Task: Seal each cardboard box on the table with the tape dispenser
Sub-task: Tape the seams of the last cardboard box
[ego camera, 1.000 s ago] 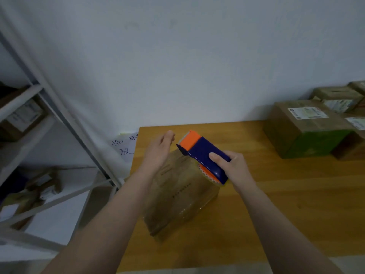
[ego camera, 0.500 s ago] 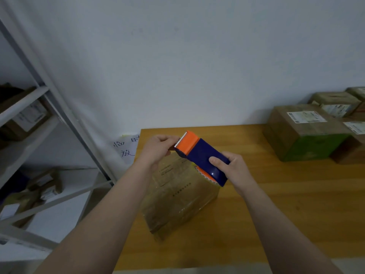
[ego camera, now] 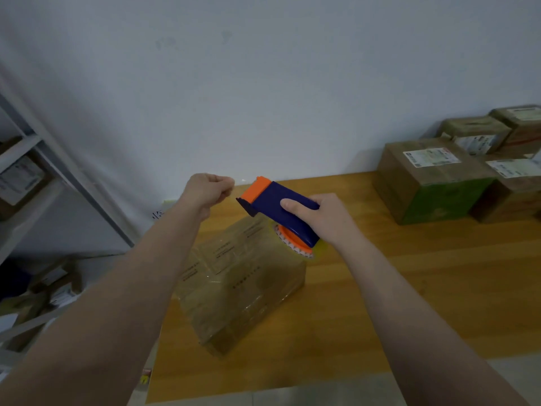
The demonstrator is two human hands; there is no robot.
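My right hand [ego camera: 322, 218] grips the tape dispenser [ego camera: 275, 200]. My left hand [ego camera: 209, 190] is curled tight, whether on tape I can't tell. The box [ego camera: 243, 282] by the table's [ego camera: 409, 288] left edge looks taped; the far-right boxes [ego camera: 430, 177] probably remain.

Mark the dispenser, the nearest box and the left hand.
dispenser [ego camera: 270, 197]: head view, blue body ahead of the thumb.
box [ego camera: 243, 284]: head view, taped top face.
left hand [ego camera: 208, 190]: head view, back of the curled hand.
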